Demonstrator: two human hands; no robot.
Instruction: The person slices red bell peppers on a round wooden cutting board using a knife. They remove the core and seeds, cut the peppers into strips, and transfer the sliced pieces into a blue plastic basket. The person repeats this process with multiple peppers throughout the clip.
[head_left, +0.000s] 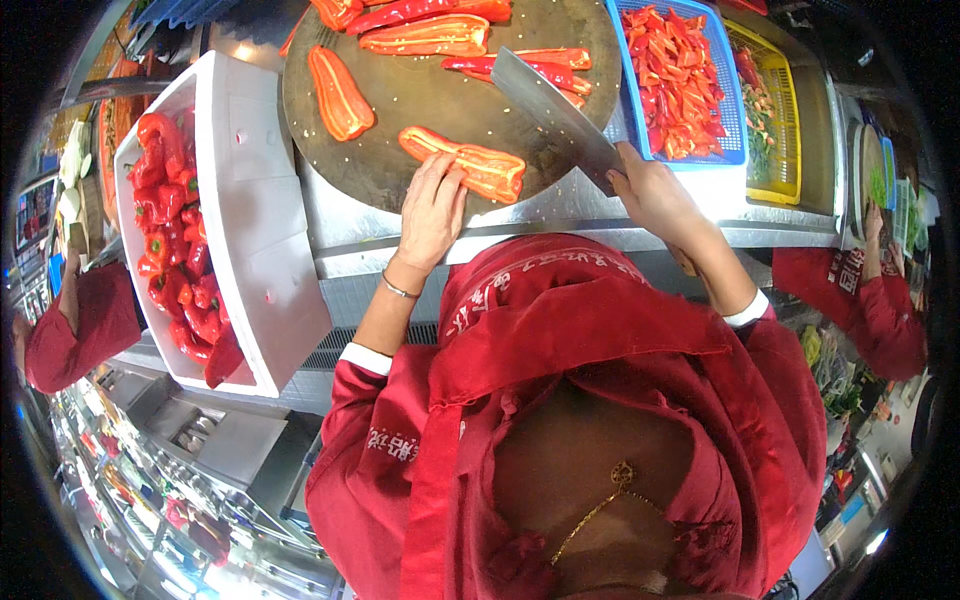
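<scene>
A halved red pepper (480, 166) lies cut side up near the front edge of a round wooden chopping block (427, 97). The fingertips of my left hand (435, 206) hold it down by its left part. My right hand (656, 187) grips a cleaver (551, 112) whose broad blade slants up and left over the block, to the right of that pepper. The blade's far corner reaches some flattened pepper pieces (536, 67). Another opened pepper half (337, 94) rests at the left of the block, and several more (424, 34) lie towards the back, with pale seeds scattered around.
On the left stands a white foam box (251, 172) of whole red peppers (176, 225). To the right, a blue plastic basket (739, 135) holds cut pepper pieces (675, 90), beside a yellow basket (791, 150). Co-workers' arms in red sleeves (90, 330) show at both sides.
</scene>
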